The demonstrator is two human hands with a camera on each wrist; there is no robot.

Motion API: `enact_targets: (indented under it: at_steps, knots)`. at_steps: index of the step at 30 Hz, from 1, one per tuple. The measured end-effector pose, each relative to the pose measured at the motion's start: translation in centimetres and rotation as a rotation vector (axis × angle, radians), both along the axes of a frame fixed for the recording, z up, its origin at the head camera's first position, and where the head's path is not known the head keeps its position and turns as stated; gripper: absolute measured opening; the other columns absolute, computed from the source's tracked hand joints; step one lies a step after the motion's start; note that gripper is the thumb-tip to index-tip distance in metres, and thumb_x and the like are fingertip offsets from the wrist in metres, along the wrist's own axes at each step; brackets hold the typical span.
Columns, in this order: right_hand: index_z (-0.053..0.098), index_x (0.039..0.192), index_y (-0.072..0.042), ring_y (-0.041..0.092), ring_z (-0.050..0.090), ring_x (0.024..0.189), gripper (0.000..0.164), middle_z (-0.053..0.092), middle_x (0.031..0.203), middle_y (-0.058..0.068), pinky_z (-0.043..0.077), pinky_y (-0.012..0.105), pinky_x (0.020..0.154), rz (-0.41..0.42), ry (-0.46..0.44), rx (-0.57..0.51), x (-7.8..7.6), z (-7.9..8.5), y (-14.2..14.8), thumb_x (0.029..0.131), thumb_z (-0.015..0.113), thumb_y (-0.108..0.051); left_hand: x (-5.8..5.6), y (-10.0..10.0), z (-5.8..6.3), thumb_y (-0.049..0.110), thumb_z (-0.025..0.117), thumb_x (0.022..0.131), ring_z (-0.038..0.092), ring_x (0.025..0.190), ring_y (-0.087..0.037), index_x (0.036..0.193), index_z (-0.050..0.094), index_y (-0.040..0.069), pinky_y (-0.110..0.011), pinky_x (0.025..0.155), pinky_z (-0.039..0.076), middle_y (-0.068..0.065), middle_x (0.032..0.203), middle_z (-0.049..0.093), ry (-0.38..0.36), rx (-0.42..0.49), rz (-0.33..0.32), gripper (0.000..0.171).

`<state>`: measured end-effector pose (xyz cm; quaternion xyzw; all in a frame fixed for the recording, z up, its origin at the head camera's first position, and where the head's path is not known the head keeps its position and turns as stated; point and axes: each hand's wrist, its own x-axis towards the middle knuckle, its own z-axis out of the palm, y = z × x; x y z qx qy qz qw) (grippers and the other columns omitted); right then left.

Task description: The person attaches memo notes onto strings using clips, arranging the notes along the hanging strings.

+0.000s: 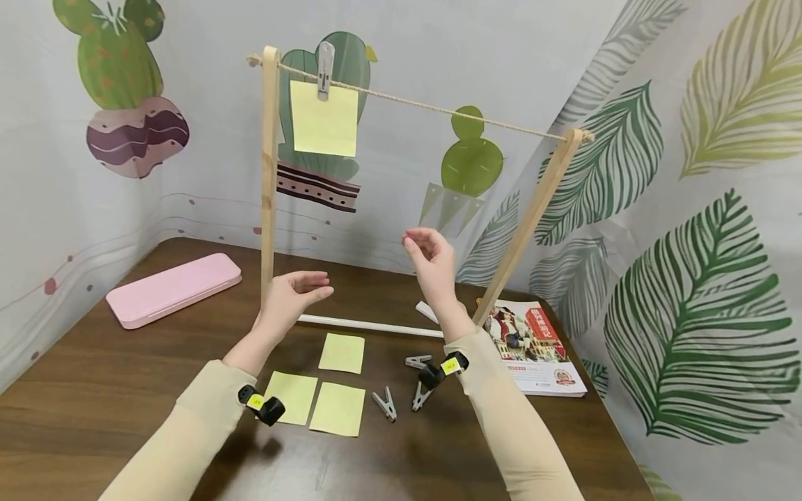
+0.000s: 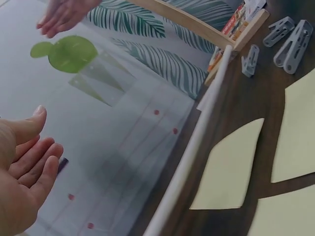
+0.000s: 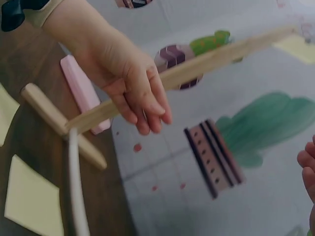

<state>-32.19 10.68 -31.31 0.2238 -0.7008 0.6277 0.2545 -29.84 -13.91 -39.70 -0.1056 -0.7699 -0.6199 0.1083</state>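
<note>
A grey clothespin (image 1: 325, 69) clips a yellow sticky note (image 1: 324, 125) to the rope (image 1: 432, 107) at its left end. My left hand (image 1: 291, 298) hovers beside the frame's left wooden post (image 1: 269, 167), fingers extended and holding nothing. Farther right, my right hand (image 1: 431, 263) is raised below the rope, its fingers loosely bent with nothing between them. In the left wrist view the right hand (image 2: 69, 15) also looks bare. On the table lie three more sticky notes (image 1: 342, 353), and to their right three grey clothespins (image 1: 386, 404), one partly behind the right wrist camera.
A pink case (image 1: 174, 289) lies at the left on the brown table (image 1: 182, 372). The right wooden post (image 1: 529, 226) leans outward, with a colourful book (image 1: 532, 348) beside its foot. A white bar (image 1: 370, 325) joins the posts low down. Behind stands a patterned wall.
</note>
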Motion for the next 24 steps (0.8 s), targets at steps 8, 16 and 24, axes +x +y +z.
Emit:
enact_targets:
  at_steps: [8,16,24]
  knots:
    - [0.064,0.107,0.012,-0.003,0.063,0.081,0.021,0.067,0.105,0.030,0.050,0.014,0.077,-0.068,-0.162,0.053,0.3,-4.2,2.7,0.092,0.065,-0.002,-0.1,0.3,-2.5,0.024,0.075,0.088,0.065,0.111,-0.031,0.126,0.063,0.001,-0.015,0.080,0.050,-0.018,0.121,0.068,-0.124,-0.055,-0.023,0.046]
    - [0.066,0.111,0.005,-0.001,0.063,0.084,0.028,0.070,0.107,0.018,0.049,0.015,0.079,-0.136,-0.330,0.102,1.2,-7.9,5.0,0.090,0.071,-0.012,-0.4,1.2,-4.1,0.017,0.076,0.086,0.068,0.105,-0.030,0.124,0.063,-0.004,-0.032,0.087,0.055,-0.023,0.118,0.068,-0.174,-0.063,-0.098,0.045]
    - [0.064,0.110,0.008,0.000,0.062,0.081,0.029,0.069,0.098,0.009,0.049,0.014,0.076,-0.130,-0.339,0.006,1.0,-11.8,6.5,0.088,0.072,-0.009,-0.4,1.6,-5.8,0.014,0.075,0.086,0.064,0.111,-0.035,0.129,0.058,-0.007,-0.043,0.094,0.053,-0.026,0.123,0.064,-0.220,-0.074,-0.107,0.051]
